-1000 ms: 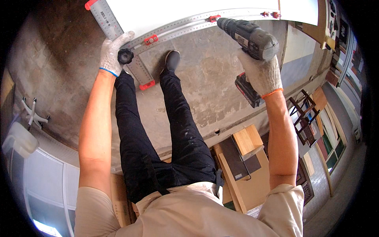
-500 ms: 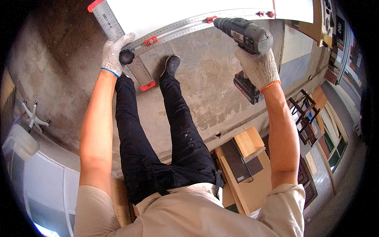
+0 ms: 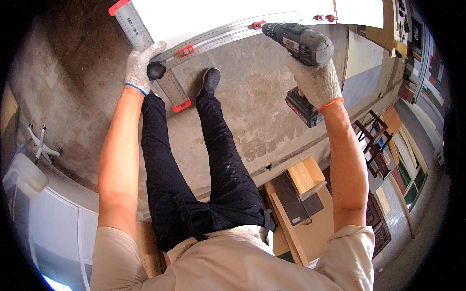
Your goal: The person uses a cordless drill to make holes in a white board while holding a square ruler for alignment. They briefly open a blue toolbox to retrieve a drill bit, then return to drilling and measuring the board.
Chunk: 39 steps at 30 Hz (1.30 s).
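1. The gloved left hand (image 3: 140, 69) is gripping a metal ruler jig (image 3: 213, 35) beside its black knob (image 3: 156, 71), fingers partly hidden.
2. The gloved right hand (image 3: 318, 85) is curling its fingers tightly around a black cordless drill (image 3: 297, 40).
3. The drill is pointing leftward at a red block (image 3: 258, 24) on the ruler jig.
4. The ruler jig is lying along a white board (image 3: 218, 11).

Moved the right hand (image 3: 316, 83) slightly left and toward the top of the view since a second ago, swinging the rear of the drill (image 3: 298, 40) along. Brought its nose slightly left too, near the similarly shifted red clip (image 3: 258, 24).
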Available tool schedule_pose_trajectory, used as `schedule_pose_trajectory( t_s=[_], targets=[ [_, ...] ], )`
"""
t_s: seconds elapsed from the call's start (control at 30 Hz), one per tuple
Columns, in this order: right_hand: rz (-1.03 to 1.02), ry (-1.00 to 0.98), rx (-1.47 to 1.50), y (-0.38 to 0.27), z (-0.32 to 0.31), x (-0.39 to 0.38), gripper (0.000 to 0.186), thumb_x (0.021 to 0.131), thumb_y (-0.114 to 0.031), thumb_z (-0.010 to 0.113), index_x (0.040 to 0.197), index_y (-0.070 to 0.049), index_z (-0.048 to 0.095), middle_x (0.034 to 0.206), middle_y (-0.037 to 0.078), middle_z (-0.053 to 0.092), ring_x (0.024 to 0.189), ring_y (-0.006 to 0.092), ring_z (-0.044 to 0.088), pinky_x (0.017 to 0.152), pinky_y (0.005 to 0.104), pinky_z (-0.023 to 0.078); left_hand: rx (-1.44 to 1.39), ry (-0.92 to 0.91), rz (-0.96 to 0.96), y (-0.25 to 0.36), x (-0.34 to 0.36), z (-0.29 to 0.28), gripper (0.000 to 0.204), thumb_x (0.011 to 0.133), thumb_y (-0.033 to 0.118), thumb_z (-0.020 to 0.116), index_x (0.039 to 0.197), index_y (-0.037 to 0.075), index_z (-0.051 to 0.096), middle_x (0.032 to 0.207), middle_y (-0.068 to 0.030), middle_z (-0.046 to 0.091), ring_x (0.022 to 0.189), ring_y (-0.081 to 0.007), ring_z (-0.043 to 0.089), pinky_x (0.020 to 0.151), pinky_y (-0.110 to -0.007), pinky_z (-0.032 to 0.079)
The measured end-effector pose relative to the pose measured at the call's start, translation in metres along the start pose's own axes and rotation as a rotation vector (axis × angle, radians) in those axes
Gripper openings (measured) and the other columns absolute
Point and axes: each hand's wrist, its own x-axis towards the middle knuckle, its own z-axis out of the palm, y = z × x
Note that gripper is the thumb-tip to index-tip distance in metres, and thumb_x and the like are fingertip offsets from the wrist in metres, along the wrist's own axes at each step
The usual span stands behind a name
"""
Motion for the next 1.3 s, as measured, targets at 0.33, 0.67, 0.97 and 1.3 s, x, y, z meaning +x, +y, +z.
schedule_pose_trajectory(
  t_s=[0.33, 0.67, 0.97, 1.3],
  targets=[
    [-0.109, 0.055, -0.002, 0.002, -0.002, 0.006, 0.037, 0.095, -0.025, 0.070, 0.126, -0.005, 0.070, 0.105, 0.022, 0.077, 0.099, 0.0408, 0.074, 0.088, 0.0457, 0.059, 0.044, -0.007, -0.053, 0.004, 0.001, -0.001, 0.036, 0.088, 0.019, 0.082, 0.119, 0.001, 0.076, 0.106, -0.0066, 0.076, 0.092, -0.0201, 0.073, 0.086, -0.036, 0.058],
    [-0.038, 0.003, 0.037, -0.001, -0.003, 0.004, 0.038, 0.092, -0.022, 0.068, 0.125, -0.005, 0.070, 0.102, 0.022, 0.076, 0.096, 0.0411, 0.073, 0.087, 0.0450, 0.059, 0.062, -0.012, -0.013, -0.001, 0.004, -0.004, 0.033, 0.089, 0.020, 0.082, 0.116, 0.002, 0.076, 0.103, -0.0053, 0.075, 0.088, -0.0182, 0.072, 0.081, -0.035, 0.058],
    [0.037, -0.010, 0.033, -0.003, -0.007, 0.003, 0.035, 0.092, -0.021, 0.071, 0.123, -0.004, 0.071, 0.096, 0.018, 0.076, 0.085, 0.0288, 0.073, 0.081, 0.0409, 0.059, 0.092, -0.028, 0.007, 0.006, -0.002, 0.001, 0.038, 0.088, 0.023, 0.082, 0.119, 0.001, 0.074, 0.104, -0.0066, 0.075, 0.090, -0.0184, 0.072, 0.082, -0.035, 0.058],
    [0.229, 0.009, 0.270, 0.003, -0.049, -0.028, 0.024, 0.091, -0.015, 0.070, 0.109, 0.002, 0.069, 0.075, 0.005, 0.064, 0.061, 0.0132, 0.061, 0.056, 0.0322, 0.054, 0.277, -0.022, 0.196, -0.003, 0.001, -0.006, 0.030, 0.089, 0.019, 0.080, 0.112, -0.001, 0.078, 0.103, -0.0067, 0.076, 0.092, -0.0176, 0.072, 0.084, -0.034, 0.056]
  ],
)
